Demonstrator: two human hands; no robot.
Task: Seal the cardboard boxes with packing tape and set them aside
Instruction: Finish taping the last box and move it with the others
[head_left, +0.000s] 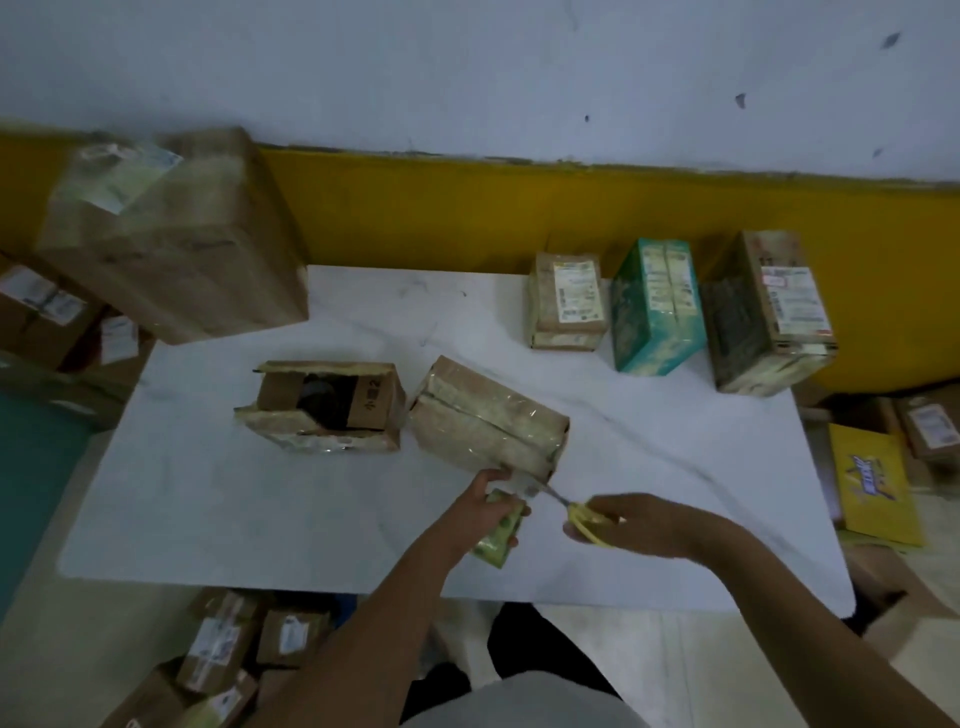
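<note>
Scissors (576, 512) with yellow handles are pointing at what looks like a short stretch of clear tape at the near end of a cardboard box (488, 421). The box is lying at an angle in the middle of a white table (260, 509). The right hand (639, 519) is gripping the scissor handles with curled fingers, the blades aiming left. The left hand (485, 501) is curling around a greenish tape roll (496, 538), holding it just beside the box's near corner. Shiny tape is already running along the box's top seam. Just to its left, an open box (327, 405) is sitting with flaps apart and something dark inside. Three taped boxes (657, 306) are standing together near the table's far right edge.

The blades are working close to the left hand's fingers, so a hurried snip could nick them. If the stretch is going slack, the tape could fold onto itself or cut raggedly. A hard pull on the roll could drag the box or lift tape off the seam.
</note>
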